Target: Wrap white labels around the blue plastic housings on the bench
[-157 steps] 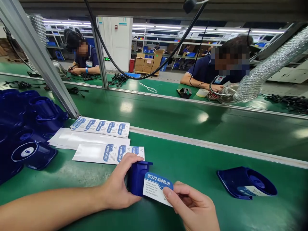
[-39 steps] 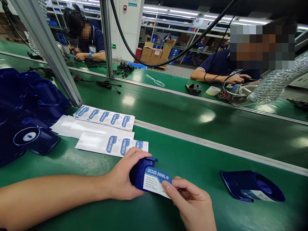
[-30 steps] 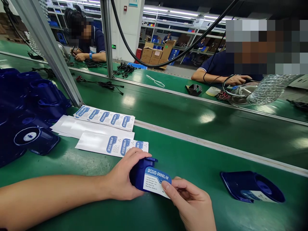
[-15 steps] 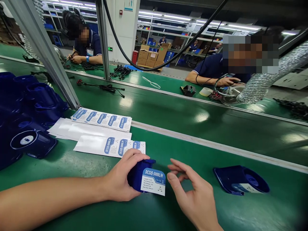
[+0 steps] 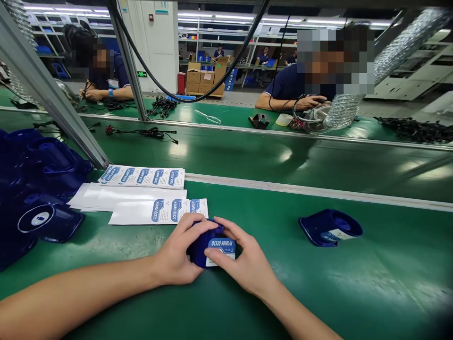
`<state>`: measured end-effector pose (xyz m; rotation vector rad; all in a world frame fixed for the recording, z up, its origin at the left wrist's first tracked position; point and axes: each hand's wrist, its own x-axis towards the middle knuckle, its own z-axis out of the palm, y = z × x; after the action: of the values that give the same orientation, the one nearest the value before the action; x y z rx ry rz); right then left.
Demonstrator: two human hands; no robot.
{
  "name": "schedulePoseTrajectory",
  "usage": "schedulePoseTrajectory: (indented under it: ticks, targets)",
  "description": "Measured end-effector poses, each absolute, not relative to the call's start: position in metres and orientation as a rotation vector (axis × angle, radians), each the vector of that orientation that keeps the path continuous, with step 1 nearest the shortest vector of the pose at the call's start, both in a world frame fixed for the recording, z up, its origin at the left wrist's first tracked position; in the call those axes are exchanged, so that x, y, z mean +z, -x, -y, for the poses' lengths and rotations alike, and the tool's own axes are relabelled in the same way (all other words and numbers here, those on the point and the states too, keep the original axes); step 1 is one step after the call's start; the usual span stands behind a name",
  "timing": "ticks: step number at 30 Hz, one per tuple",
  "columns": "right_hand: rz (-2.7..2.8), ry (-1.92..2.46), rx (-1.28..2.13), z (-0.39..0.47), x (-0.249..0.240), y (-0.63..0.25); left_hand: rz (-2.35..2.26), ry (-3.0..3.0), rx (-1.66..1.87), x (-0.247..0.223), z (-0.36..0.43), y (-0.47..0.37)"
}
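Note:
My left hand (image 5: 179, 250) is wrapped round the left side of a dark blue plastic housing (image 5: 198, 248). From the right, my right hand (image 5: 246, 257) grips the same housing, its thumb pressed on a blue-and-white label (image 5: 226, 246) that reads DC52Q-5000L/H. The lower part of that label is covered by the thumb. Just behind my hands lies a partly used label strip (image 5: 159, 212). Another blue housing with a label on its side (image 5: 331, 227) rests on the green bench to the right.
A pile of blue housings (image 5: 46, 165) fills the left side. Label sheets (image 5: 141, 175) lie beside a slanting metal post (image 5: 71, 94). Beyond a pale rail (image 5: 300, 191) runs a green surface with a black cable bundle (image 5: 152, 133). Two co-workers sit opposite.
My right hand has moved left from beside the housing and closed on it, thumb on the label. The label's right part now lies against the housing. The camera view has shifted.

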<state>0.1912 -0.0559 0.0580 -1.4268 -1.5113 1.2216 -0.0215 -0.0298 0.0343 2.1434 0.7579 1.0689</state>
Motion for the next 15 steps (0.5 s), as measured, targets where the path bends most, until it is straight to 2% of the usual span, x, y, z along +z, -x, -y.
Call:
schedulePoseTrajectory:
  ticks: [7,15]
  targets:
    - [1.67,1.451,1.213,0.058,0.067,-0.197,-0.749,-2.126,1.054,0.035,0.029,0.022]
    - [1.158,1.108,1.593,0.053,0.047,-0.185,-0.893,-1.854,1.298,0.019,0.032,0.016]
